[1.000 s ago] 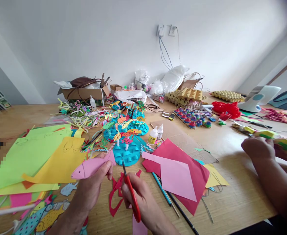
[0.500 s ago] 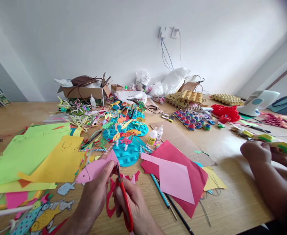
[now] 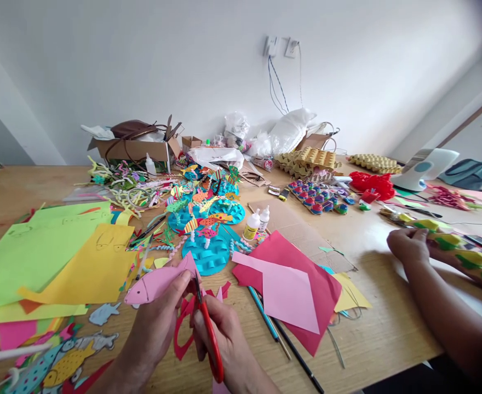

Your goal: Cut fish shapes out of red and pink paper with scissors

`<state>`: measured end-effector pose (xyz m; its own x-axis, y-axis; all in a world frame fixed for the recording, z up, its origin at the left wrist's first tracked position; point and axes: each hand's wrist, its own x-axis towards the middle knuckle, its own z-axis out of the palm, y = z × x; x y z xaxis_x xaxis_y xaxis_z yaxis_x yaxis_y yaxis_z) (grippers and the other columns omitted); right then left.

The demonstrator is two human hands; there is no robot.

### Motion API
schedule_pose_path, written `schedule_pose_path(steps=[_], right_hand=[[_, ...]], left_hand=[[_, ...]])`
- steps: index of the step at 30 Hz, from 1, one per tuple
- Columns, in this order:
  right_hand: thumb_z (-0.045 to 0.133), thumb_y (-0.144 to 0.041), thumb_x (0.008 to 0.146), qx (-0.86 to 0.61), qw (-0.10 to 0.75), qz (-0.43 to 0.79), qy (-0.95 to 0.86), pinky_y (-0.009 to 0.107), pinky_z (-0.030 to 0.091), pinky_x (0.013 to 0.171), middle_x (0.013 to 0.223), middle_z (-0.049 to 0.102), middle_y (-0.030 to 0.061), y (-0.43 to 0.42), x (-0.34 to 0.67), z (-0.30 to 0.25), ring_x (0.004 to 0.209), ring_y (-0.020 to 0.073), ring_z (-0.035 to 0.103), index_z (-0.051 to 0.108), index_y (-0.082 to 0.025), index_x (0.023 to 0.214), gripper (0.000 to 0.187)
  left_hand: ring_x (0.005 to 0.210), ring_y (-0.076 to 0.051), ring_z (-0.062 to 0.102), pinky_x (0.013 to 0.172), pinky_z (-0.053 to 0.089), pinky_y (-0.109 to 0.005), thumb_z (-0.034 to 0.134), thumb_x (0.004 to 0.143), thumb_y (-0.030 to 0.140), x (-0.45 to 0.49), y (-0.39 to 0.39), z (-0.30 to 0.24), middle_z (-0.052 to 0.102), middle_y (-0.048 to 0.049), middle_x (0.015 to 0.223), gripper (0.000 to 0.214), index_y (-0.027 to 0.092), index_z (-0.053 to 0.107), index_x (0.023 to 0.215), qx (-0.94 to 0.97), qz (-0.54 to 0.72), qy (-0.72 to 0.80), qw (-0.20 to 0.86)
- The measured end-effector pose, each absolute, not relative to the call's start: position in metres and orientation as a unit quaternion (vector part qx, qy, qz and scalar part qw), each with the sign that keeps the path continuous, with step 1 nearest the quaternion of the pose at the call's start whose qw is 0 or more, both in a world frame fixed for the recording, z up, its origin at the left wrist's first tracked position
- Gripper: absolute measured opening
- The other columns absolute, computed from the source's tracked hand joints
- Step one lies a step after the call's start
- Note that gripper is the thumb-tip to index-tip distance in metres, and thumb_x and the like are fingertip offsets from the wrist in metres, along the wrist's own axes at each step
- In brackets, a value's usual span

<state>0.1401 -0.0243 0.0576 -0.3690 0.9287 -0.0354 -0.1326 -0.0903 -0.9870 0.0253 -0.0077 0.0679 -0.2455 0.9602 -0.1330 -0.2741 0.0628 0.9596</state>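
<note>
My left hand (image 3: 159,323) pinches a pink paper fish (image 3: 153,285) by its tail end, its drawn eye and gill line facing left. Red-handled scissors (image 3: 210,336) are gripped in my right hand (image 3: 228,339), with the dark blades up against the fish's tail, close to my left fingertips. Whether the blades are fully closed is hard to make out. Beneath my hands lie red paper scraps (image 3: 182,328). To the right, a cut pink sheet (image 3: 290,298) rests on a red sheet (image 3: 327,306).
Paper fish stand on a blue wavy base (image 3: 208,251) beside two glue bottles (image 3: 251,224). Green sheets (image 3: 52,251) and a yellow sheet (image 3: 97,262) lie left, near finished paper fish (image 3: 68,364). At right, another person's hand (image 3: 409,249) holds a painted egg-carton strip (image 3: 458,246).
The view has shifted slightly, so the table items sit a little further left. My hands keep nearly the same hold on fish and scissors. The other person's painted strip has swung toward the front.
</note>
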Motion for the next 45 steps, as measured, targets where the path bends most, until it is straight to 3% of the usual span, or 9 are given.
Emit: schedule_pose_path(steps=[9,18,26,33,40,45], right_hand=[[0.046,-0.056,0.079,-0.38,0.408,0.634,-0.536,0.016,0.027,0.033,0.044,0.039,-0.0059,-0.026,0.142,0.053,0.035,0.0065,0.035,0.041,-0.02,0.058,0.042],[0.043,-0.054,0.081,-0.432,0.377,0.587,-0.572,0.019,0.021,0.037,0.045,0.035,-0.0049,-0.027,0.146,0.048,0.042,0.0079,0.03,0.036,-0.02,0.056,0.043],[0.046,-0.057,0.078,-0.437,0.372,0.6,-0.558,0.019,0.023,0.038,0.045,0.032,-0.0052,-0.028,0.147,0.053,0.042,0.0085,0.03,0.035,-0.02,0.053,0.045],[0.045,-0.058,0.078,-0.428,0.371,0.603,-0.562,0.019,0.02,0.038,0.046,0.029,-0.005,-0.029,0.149,0.055,0.044,0.0083,0.027,0.034,-0.02,0.052,0.047],[0.045,-0.043,0.081,-0.417,0.365,0.61,-0.566,0.019,0.019,0.04,0.049,0.026,-0.006,-0.029,0.153,0.05,0.046,0.0072,0.025,0.033,-0.019,0.054,0.038],[0.044,-0.03,0.082,-0.415,0.358,0.596,-0.587,0.019,0.019,0.041,0.05,0.026,-0.0064,-0.029,0.156,0.044,0.046,0.0068,0.026,0.035,-0.018,0.055,0.031]], left_hand=[[0.084,-0.024,0.063,0.074,0.05,-0.03,0.068,0.067,0.031,0.024,-0.007,0.066,0.071,-0.0008,0.08,0.015,0.02,0.068,0.077,0.335,0.593,0.517,0.518],[0.069,-0.019,0.061,0.067,0.049,-0.029,0.069,0.067,0.029,0.02,-0.007,0.066,0.068,0.0004,0.068,0.013,0.016,0.066,0.07,0.335,0.583,0.479,0.564],[0.078,-0.018,0.06,0.077,0.048,-0.03,0.067,0.071,0.026,0.017,-0.007,0.071,0.067,0.0011,0.073,0.011,0.016,0.065,0.074,0.347,0.58,0.45,0.585],[0.07,-0.016,0.059,0.071,0.048,-0.029,0.067,0.072,0.024,0.015,-0.007,0.067,0.065,0.002,0.07,0.009,0.017,0.065,0.077,0.362,0.572,0.454,0.579],[0.082,-0.023,0.061,0.072,0.049,-0.032,0.067,0.068,0.031,0.012,-0.006,0.07,0.071,-0.0039,0.08,0.016,0.015,0.069,0.072,0.391,0.534,0.496,0.562],[0.076,-0.021,0.061,0.072,0.049,-0.033,0.064,0.07,0.032,0.007,-0.006,0.073,0.071,-0.0063,0.084,0.019,0.014,0.069,0.064,0.43,0.487,0.52,0.555]])
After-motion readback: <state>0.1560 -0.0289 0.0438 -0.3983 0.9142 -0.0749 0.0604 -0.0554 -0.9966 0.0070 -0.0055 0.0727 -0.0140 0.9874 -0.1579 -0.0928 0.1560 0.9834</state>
